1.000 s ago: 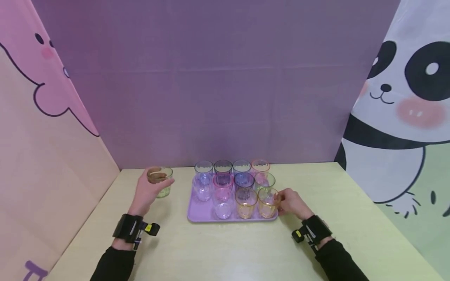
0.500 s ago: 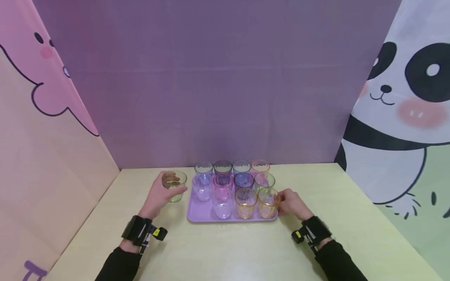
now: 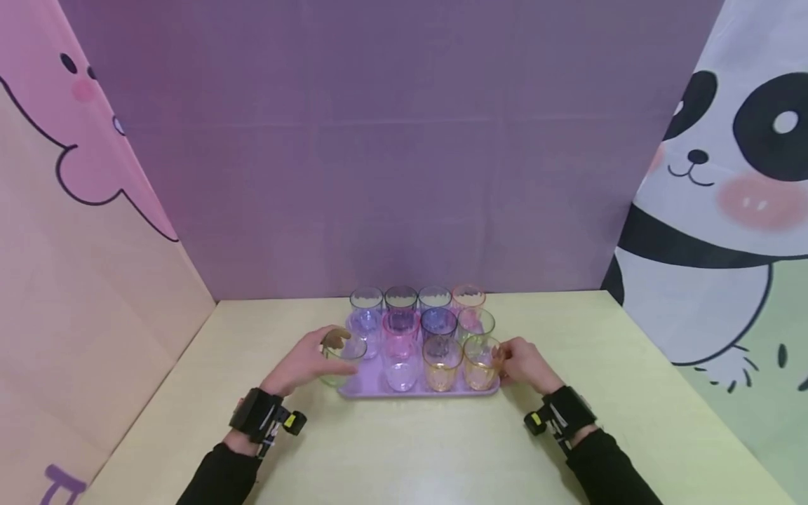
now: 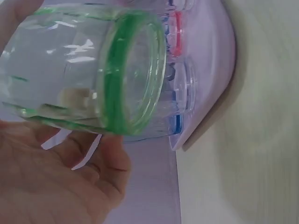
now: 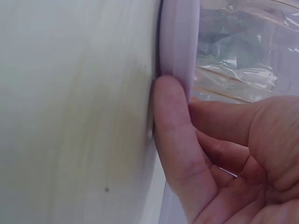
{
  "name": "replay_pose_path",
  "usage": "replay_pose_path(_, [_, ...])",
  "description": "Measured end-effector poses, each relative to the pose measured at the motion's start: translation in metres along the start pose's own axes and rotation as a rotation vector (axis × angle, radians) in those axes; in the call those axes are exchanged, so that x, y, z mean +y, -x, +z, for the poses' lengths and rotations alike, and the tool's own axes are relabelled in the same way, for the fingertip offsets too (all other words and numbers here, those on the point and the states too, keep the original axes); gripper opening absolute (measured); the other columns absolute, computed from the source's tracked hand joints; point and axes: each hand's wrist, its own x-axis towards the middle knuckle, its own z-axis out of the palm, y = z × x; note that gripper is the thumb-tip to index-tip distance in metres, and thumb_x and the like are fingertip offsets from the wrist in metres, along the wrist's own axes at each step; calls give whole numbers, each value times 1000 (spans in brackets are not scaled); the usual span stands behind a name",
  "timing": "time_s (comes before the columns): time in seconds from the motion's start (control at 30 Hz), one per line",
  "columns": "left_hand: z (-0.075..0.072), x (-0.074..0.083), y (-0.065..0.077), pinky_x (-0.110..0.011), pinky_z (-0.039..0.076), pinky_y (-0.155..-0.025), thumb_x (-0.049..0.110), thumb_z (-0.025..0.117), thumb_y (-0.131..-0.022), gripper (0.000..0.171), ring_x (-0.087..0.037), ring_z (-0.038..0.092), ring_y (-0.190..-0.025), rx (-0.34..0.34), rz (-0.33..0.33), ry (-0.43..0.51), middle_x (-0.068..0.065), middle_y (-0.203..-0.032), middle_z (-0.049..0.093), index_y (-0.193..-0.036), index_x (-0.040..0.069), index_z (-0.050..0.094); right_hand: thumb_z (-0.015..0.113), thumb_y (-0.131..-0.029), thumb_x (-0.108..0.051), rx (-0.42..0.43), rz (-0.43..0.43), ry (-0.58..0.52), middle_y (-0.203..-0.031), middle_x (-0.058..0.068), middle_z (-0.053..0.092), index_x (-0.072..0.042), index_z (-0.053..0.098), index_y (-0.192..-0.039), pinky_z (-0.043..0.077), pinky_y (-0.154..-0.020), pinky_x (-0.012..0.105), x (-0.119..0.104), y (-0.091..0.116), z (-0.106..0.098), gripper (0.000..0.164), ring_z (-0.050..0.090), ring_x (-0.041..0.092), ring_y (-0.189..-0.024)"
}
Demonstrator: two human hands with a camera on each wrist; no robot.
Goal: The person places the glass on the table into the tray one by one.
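Note:
My left hand (image 3: 311,361) holds a clear drinking glass with green tint (image 3: 348,348) over the left front corner of a lilac tray (image 3: 372,386). In the left wrist view, the green glass (image 4: 70,65) has a thick green band near the end that faces the tray. My right hand (image 3: 525,365) grips the tray's right front corner; in the right wrist view, a digit presses the outside of the tray rim (image 5: 180,37) and other fingers curl on its far side. Beside those fingers stands an amber glass (image 3: 481,365).
Several glasses stand upright in rows on the tray: a second amber glass (image 3: 442,365), a clear glass (image 3: 402,375), a pink glass (image 3: 400,342), a dark blue glass (image 3: 438,322) and a green glass (image 3: 476,322) among them. A purple backdrop (image 3: 404,154) rises behind the table (image 3: 404,449).
My left hand has carried the green glass rightward and nearer, from the table's left side to the tray's left front corner. The right hand has stayed at the tray's corner.

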Motion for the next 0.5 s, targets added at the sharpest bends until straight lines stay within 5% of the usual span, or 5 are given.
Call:
replay_pose_path(0.27, [11, -4, 0, -43, 45, -85, 41, 83, -58, 74, -20, 54, -103, -22, -29, -74, 1, -111, 59, -122, 20, 52, 50, -65, 18, -21, 11, -13, -78, 13, 61, 2, 60, -75, 54, -54, 31, 2, 1, 1, 20, 62, 20, -59])
replay_pose_path(0.5, [19, -3, -1, -44, 45, -86, 41, 83, -58, 84, -22, 53, -105, -11, -33, -122, -2, -114, 59, -129, 14, 47, 51, -65, 17, -6, 5, -7, -75, 12, 60, 3, 61, -76, 54, -53, 31, 2, 1, 0, 20, 61, 20, -58])
